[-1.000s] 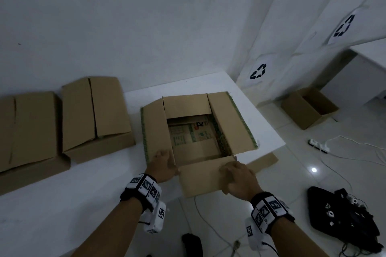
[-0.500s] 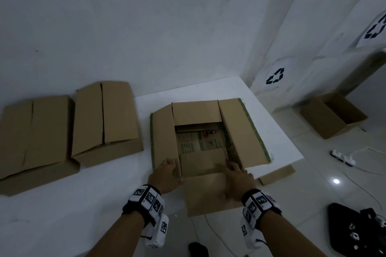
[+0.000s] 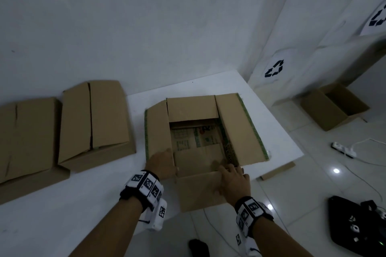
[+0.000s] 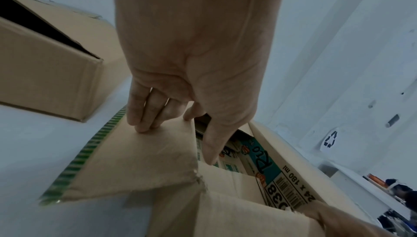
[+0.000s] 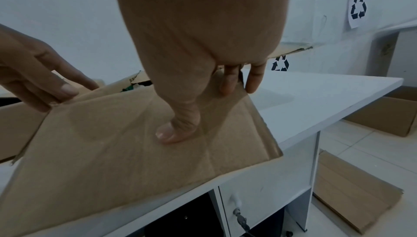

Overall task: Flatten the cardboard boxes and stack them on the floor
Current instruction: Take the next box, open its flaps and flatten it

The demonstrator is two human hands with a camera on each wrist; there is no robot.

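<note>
A brown cardboard box stands open on the white table, all flaps spread and printed panels showing inside. My left hand is at the near-left corner. In the left wrist view its fingers press on the left flap and the thumb points down into the opening. My right hand lies on the near flap, which juts out past the table's front edge. The right wrist view shows its thumb flat on that flap and its fingers reaching over the fold at the near-right corner.
Two closed cardboard boxes sit on the table to the left. On the tiled floor to the right are an open box, flattened cardboard beside the table, a power strip with cables, and a black bag.
Both hands have slid from the near flap's outer part up to the box's near corners. The near flap has gone down and now sticks out flatter over the table edge.
</note>
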